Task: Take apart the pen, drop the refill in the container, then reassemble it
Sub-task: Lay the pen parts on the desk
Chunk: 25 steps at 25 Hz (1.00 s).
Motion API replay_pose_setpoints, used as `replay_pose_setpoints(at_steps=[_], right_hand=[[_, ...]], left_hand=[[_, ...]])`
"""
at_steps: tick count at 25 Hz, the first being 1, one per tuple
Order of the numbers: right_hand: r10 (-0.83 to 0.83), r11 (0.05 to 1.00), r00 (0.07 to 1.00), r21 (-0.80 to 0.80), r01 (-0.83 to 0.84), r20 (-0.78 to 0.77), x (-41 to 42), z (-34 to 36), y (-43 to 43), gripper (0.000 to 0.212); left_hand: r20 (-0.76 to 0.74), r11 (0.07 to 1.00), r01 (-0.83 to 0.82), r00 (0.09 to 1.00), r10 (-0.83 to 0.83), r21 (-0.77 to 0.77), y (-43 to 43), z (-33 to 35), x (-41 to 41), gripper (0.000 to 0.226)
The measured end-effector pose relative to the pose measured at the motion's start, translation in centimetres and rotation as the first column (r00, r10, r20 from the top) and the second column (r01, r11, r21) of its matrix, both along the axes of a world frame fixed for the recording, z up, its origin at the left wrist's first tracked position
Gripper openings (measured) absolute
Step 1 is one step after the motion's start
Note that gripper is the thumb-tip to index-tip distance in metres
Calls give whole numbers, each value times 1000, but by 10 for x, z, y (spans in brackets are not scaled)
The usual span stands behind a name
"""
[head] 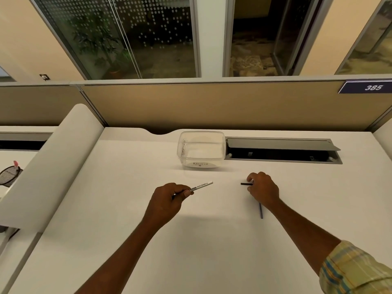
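Pen apart: left hand (167,198) clamped on the white barrel (201,185); right hand (262,188) pinching a black piece (246,183). Refill (261,212) lies on the counter (127,230), nearer than the seemingly empty container (201,148); drop and reassembly apparently remain.

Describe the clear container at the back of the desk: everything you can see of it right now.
The clear container is a lidless, see-through plastic tub, roughly rectangular with rounded corners. It stands upright on the white desk, near the back edge, just left of the open cable tray. Faint embossed lettering shows on its base, too small to read. No refill is visible inside; some small glints or scuffs mark its left wall. Neither hand touches it: the left hand and right hand are both nearer the camera.
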State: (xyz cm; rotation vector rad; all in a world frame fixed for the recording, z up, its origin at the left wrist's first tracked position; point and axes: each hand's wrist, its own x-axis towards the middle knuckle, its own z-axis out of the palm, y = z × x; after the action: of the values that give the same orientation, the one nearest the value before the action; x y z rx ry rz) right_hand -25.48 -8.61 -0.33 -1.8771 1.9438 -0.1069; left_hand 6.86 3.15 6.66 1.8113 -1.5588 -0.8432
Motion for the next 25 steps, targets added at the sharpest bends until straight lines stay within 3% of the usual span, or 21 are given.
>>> replay_pose_setpoints(at_steps=[9, 12, 18, 21, 25], right_hand=[[16, 997, 994, -77, -7, 110, -1, 20, 20, 29], [16, 996, 988, -87, -2, 152, 0, 26, 31, 27], [42, 996, 985, -90, -28, 167, 1, 32, 64, 27], [44, 996, 985, -84, -30, 169, -2, 30, 79, 28], [33, 997, 985, -68, -22, 167, -5, 26, 96, 28]], left_hand=[[-76, 998, -67, 995, 65, -13, 13, 7, -1, 8], [-1, 997, -76, 997, 76, -17, 13, 9, -7, 7], [260, 999, 51, 964, -52, 9, 7, 7, -24, 9], [436, 986, 139, 885, -163, 86, 2, -1, -35, 10], [638, 924, 281, 668, -382, 259, 3, -22, -51, 15]])
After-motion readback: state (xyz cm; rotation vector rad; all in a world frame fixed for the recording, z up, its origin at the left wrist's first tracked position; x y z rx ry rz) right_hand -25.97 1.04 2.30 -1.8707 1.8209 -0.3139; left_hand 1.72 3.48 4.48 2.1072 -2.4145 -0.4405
